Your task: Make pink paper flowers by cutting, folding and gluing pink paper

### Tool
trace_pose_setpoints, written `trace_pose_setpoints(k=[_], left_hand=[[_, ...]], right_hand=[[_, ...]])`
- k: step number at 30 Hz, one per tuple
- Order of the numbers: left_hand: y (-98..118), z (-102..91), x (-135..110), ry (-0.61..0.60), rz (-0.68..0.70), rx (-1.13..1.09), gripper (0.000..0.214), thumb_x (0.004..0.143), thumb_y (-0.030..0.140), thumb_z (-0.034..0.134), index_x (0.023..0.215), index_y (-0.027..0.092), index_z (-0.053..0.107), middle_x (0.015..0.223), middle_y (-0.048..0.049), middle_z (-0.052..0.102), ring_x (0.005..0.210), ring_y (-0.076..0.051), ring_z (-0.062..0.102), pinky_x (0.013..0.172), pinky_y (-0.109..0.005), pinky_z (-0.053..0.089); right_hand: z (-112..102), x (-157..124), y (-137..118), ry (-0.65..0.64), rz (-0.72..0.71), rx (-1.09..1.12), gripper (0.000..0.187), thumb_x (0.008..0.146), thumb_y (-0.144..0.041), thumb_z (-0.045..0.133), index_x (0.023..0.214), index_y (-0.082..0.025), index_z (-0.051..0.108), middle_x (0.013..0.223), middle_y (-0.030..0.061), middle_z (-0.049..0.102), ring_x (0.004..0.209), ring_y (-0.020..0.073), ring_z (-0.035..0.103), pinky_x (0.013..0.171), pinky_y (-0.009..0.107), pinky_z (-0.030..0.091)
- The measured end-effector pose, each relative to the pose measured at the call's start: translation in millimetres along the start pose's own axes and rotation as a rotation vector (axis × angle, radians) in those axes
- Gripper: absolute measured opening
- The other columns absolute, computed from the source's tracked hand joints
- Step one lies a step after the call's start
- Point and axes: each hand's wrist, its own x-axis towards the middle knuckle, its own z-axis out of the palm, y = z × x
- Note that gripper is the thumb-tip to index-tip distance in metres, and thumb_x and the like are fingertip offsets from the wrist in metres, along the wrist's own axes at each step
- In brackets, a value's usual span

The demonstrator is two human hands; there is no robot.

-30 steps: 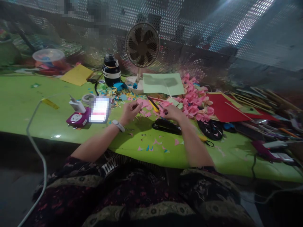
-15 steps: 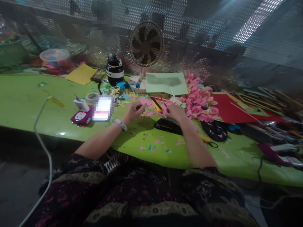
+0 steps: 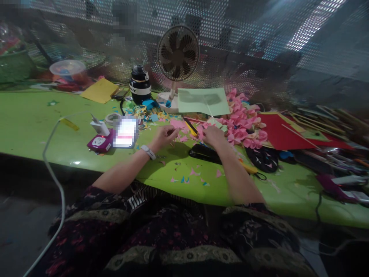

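My left hand, with a white band on its wrist, is held over the table with its fingers pinched together; anything between them is too small to make out. A piece of pink paper lies just past its fingertips. My right hand is closed among pink paper scraps, and its fingertips are partly hidden. Between the hands lies a yellow and black utility knife. A black stapler rests under my right wrist. Beyond that hand is a heap of folded pink paper pieces.
A lit phone and a purple power socket with a white charger are at left. Behind stand a dark bottle and a fan. A pale green sheet, red paper and a black tape-like ring lie around.
My hands stay nearly in place; the right fingers have shifted slightly, and a small dark tip seen at them before no longer shows. The objects on the table have not moved.
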Motion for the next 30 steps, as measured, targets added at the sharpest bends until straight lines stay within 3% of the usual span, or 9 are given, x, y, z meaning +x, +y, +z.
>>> trace_pose_setpoints(k=[9, 14, 17, 22, 27, 30], left_hand=[[0, -0.2, 0, -0.045, 0.003, -0.042, 0.052, 0.090, 0.057, 0.057, 0.054, 0.020, 0.049, 0.049, 0.0014, 0.046, 0.047, -0.011, 0.037, 0.049, -0.028, 0.024], [2, -0.1, -1, -0.042, 0.004, -0.047, 0.052, 0.091, 0.056, 0.055, 0.054, 0.020, 0.048, 0.050, 0.0012, 0.044, 0.048, -0.011, 0.035, 0.050, -0.028, 0.024], [3, 0.2, -1, -0.057, -0.010, -0.050, 0.053, 0.090, 0.058, 0.056, 0.054, 0.020, 0.048, 0.051, 0.0009, 0.045, 0.049, -0.010, 0.036, 0.050, -0.028, 0.026], [1, 1.0, 0, -0.085, -0.036, -0.082, 0.054, 0.089, 0.061, 0.054, 0.055, 0.019, 0.049, 0.053, -0.0007, 0.050, 0.050, -0.011, 0.041, 0.050, -0.027, 0.027], [0, 1.2, 0, -0.084, -0.046, -0.096, 0.052, 0.088, 0.060, 0.058, 0.055, 0.019, 0.051, 0.053, -0.0011, 0.052, 0.050, -0.011, 0.041, 0.049, -0.026, 0.028], [1, 1.2, 0, -0.086, -0.053, -0.107, 0.051, 0.087, 0.058, 0.060, 0.056, 0.019, 0.052, 0.052, -0.0007, 0.052, 0.050, -0.011, 0.042, 0.049, -0.027, 0.030]], right_hand=[[-1, 1, 0, 0.022, 0.036, -0.005, 0.031, 0.085, -0.013, 0.052, 0.107, -0.006, 0.073, 0.106, 0.0259, 0.072, 0.104, 0.0346, 0.068, 0.084, 0.041, 0.053], [-8, -2, 7, 0.116, 0.184, 0.180, 0.026, 0.084, -0.024, 0.054, 0.101, -0.015, 0.071, 0.102, 0.0157, 0.074, 0.096, 0.0305, 0.069, 0.077, 0.036, 0.051], [-11, -5, 8, 0.149, 0.233, 0.248, 0.025, 0.085, -0.027, 0.054, 0.101, -0.017, 0.070, 0.101, 0.0141, 0.074, 0.095, 0.0292, 0.068, 0.076, 0.035, 0.050], [-5, -4, 10, 0.085, 0.171, 0.365, 0.036, 0.081, -0.019, 0.056, 0.116, -0.016, 0.066, 0.104, 0.0106, 0.076, 0.093, 0.0254, 0.069, 0.075, 0.032, 0.049], [4, 2, 19, 0.174, 0.071, 0.463, 0.044, 0.084, -0.017, 0.052, 0.126, -0.016, 0.066, 0.103, 0.0081, 0.077, 0.096, 0.0230, 0.069, 0.083, 0.031, 0.050], [2, 2, 22, 0.225, 0.068, 0.445, 0.038, 0.087, -0.021, 0.053, 0.119, -0.017, 0.072, 0.109, 0.0090, 0.077, 0.102, 0.0246, 0.068, 0.088, 0.034, 0.049]])
